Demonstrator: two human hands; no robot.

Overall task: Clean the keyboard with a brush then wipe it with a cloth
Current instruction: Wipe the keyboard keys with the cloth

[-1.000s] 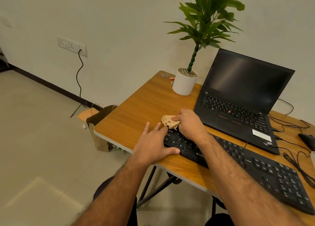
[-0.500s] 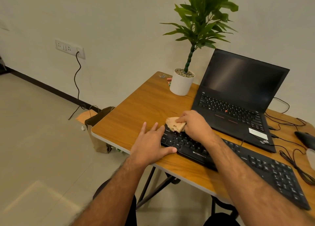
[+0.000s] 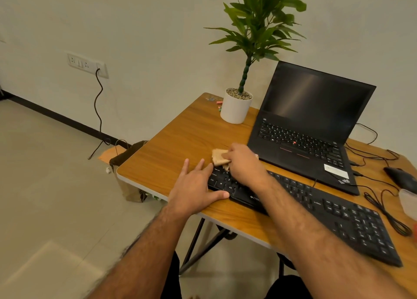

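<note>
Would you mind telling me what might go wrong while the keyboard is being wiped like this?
1. The keyboard lies near the table's front edge; only the left hand steadies its end, so a hard wipe might shift it.
2. The right hand holds the cloth beside the laptop; it may bump it.
3. The cloth could snag keycaps.

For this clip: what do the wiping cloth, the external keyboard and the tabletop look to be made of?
Cloth: soft tan fabric, matte; it crumples under the right hand.
Keyboard: black plastic by the look, matte keys with white legends.
Tabletop: wood-grain surface with a slight sheen and a pale edge band, so probably laminate rather than solid wood.
</note>
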